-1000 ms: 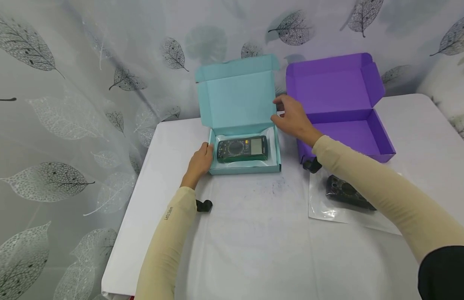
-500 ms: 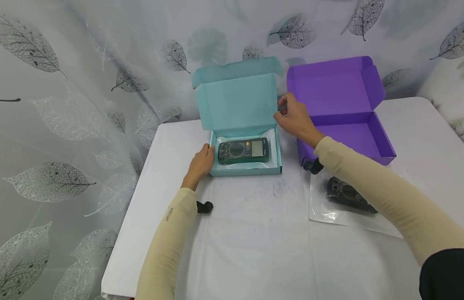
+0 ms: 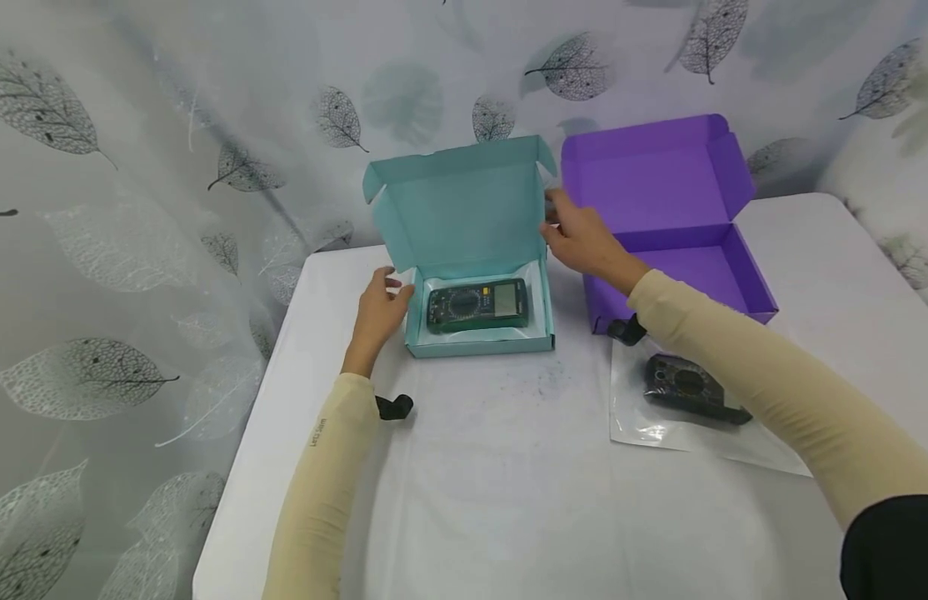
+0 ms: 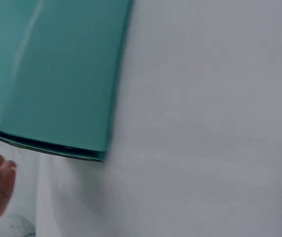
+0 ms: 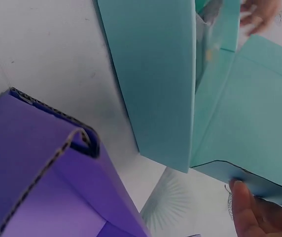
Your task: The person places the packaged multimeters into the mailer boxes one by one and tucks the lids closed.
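Hands are well apart, one at each side of the teal box (image 3: pixel 479 348). Right hand (image 3: pixel 582 240) is clamped, thumb against fingers, on the side flap (image 5: pixel 220 171) of the raised lid (image 3: pixel 464 212); right wrist view shows the pinch at the flap edge. Left hand (image 3: pixel 376 310) holds nothing: fingers loosely bent, thumb out toward the box. Left wrist view puts a gap between its fingertips and the box corner, so just beside, not touching.

Box sits on the white tabletop (image 3: pixel 509 500), lid up and leaning back. Green-and-black meter (image 3: pixel 476 306) lies flat inside on clear plastic, dial left, screen right as seen from the head; neither hand on it.

Purple box (image 3: pixel 677 262) stands open just right of the teal one, behind the right wrist. Nearer the person, a dark meter (image 3: pixel 681 387) lies with a clear bag (image 3: pixel 644 432), partly hidden by the right sleeve (image 3: pixel 749 379). Can't tell if it's in the bag or on it. Leaf-print curtain (image 3: pixel 411 108) behind.
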A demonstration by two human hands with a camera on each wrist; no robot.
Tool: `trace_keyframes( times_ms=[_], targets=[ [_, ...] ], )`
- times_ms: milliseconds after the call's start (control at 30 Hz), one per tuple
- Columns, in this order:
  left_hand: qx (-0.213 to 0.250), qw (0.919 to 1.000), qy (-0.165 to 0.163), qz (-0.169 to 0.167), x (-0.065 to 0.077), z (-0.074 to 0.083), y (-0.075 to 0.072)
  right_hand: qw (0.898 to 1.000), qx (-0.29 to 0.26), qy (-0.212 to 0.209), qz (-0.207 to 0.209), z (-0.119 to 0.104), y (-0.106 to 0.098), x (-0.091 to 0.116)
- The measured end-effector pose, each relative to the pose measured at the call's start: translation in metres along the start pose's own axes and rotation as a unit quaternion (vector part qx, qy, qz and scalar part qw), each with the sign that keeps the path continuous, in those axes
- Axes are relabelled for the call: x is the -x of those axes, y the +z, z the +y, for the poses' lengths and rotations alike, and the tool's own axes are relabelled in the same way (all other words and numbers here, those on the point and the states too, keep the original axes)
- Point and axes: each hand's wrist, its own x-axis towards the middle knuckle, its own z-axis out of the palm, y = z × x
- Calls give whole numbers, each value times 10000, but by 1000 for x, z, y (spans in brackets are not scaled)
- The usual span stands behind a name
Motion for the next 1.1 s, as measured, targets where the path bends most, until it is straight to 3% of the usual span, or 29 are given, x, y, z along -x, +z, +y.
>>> trace_keyframes(
  times_ms=[133, 267, 400, 767, 1100],
  targets=[
    [419, 9921, 867, 809, -5, 6, -10, 9997, 115, -74, -220, 1, 0, -2],
    [634, 9807, 1316, 1297, -7, 14, -17, 9991, 209, -70, -372, 2, 0, -2],
    [768, 9760, 1442, 1439, -6, 19, -17, 9983, 246, 0, -527, 2, -1, -1],
    [720, 9774, 1300, 1503, -8, 20, -15, 9966, 563, -72, -590, 0, -4, 2],
    [501, 9744, 1398, 1689, -7, 27, -12, 9959, 657, -230, -585, -1, -6, 5]
  ],
)
